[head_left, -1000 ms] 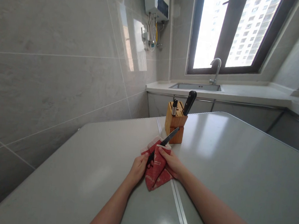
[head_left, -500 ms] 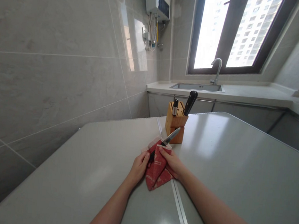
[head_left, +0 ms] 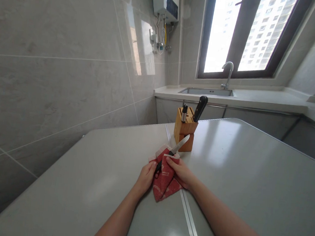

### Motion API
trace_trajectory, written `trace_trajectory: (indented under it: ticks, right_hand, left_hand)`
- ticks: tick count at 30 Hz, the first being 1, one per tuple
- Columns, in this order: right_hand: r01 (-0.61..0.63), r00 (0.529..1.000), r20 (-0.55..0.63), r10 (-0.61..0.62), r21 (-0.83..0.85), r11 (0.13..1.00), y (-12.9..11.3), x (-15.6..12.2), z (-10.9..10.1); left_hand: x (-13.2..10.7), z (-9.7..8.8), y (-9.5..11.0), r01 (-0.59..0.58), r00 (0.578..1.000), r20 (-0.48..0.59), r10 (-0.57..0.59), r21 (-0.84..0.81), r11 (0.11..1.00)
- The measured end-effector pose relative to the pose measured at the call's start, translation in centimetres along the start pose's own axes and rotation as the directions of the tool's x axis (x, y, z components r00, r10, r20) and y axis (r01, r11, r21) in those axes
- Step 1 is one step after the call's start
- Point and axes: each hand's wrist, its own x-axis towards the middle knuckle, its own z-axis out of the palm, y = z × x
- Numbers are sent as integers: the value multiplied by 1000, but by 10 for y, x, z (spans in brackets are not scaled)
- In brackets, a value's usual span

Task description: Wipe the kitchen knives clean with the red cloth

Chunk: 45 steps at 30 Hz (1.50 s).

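A knife (head_left: pixel 179 144) with a black handle lies across a red patterned cloth (head_left: pixel 165 183), its blade pointing up and to the right. My left hand (head_left: pixel 147 176) is closed around the lower end of the handle, with part of the cloth beneath it. On the other side, my right hand (head_left: pixel 179 171) pinches the cloth, thumb on top, folded over the handle near the blade. Just beyond the blade tip stands a wooden knife block (head_left: pixel 186 126). A large black-handled knife (head_left: pixel 200 108) and a smaller black-and-silver handle (head_left: pixel 184 113) stick up from its slots.
The pale table (head_left: pixel 109 165) has a metal seam (head_left: pixel 191 220) running through it. Behind it is a counter (head_left: pixel 269 96) with a sink (head_left: pixel 206 91) and a faucet (head_left: pixel 228 74) under a window. A water heater (head_left: pixel 166 3) hangs on the tiled wall at left.
The knife has turned slightly, so more of its blade face shows. Both hands and the cloth have shifted a little; the knife block stays where it was.
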Motion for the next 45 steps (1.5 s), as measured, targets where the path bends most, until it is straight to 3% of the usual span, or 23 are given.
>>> trace_trajectory:
  ticks: [8,28,45]
  right_hand:
    - [30,999,-27,-28,63,998,1,1,0]
    - [19,998,-54,-18,30,999,1,0,-3]
    - [35,998,-57,-30,85,996,-2,1,0]
  left_hand:
    - [-2,0,5,-48,999,11,47,44,998]
    - [-1,0,-2,-4,1000,0,4,13,1000]
    - [-2,-2,8,-134,991,31,131,121,984]
